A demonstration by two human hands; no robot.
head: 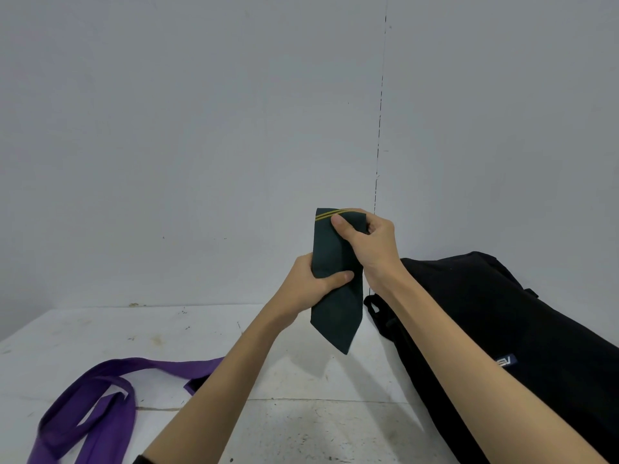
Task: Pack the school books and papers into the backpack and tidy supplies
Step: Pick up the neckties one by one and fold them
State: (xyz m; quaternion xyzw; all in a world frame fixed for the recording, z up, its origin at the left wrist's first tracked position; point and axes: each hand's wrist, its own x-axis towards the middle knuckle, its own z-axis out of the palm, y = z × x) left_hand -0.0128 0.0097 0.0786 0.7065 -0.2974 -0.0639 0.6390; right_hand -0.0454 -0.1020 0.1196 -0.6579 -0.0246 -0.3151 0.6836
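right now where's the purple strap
In the head view the purple strap lies looped on the white table at the lower left, beside the left forearm and far left of the black backpack.

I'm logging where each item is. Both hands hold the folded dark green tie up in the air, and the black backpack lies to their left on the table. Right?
Not quite: the head view shows the black backpack lying to their right. The rest holds: the left hand and right hand grip the folded dark green tie above the table.
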